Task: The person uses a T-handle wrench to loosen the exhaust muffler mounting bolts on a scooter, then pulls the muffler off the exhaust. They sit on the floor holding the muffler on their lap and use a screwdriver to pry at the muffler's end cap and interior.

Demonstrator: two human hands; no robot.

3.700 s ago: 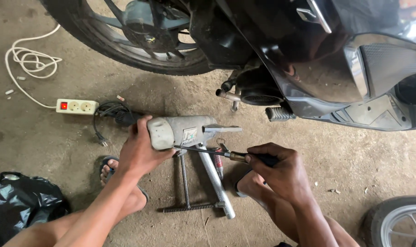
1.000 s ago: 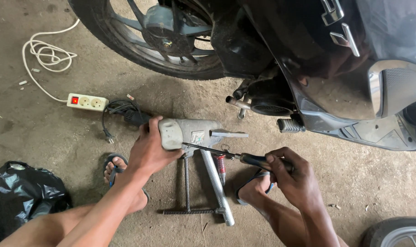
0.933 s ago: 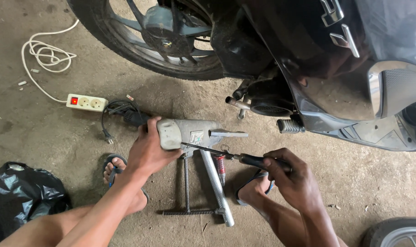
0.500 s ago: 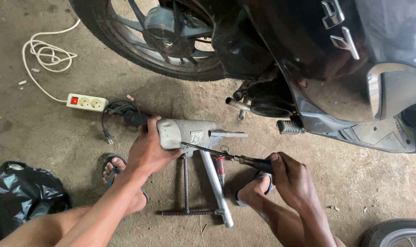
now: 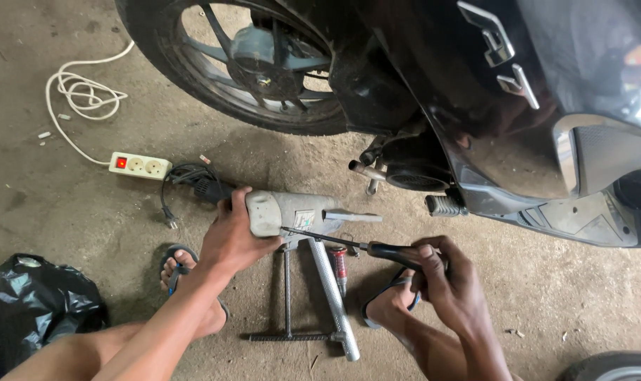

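The left hand (image 5: 229, 236) keeps gripping the grey power tool (image 5: 289, 214) above the floor while the right hand (image 5: 444, 279), clenched on the screwdriver (image 5: 363, 247), has slid back, its tip still at the tool's casing.

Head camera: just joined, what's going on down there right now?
A person crouches on a concrete floor beside a black scooter. The left hand grips a grey power tool by its body. The right hand holds a black-handled screwdriver, its tip set against the tool's side. Under the hands lie a T-handle wrench and a metal tube. A white power strip sits further left, and a black plastic bag by the person's knee.
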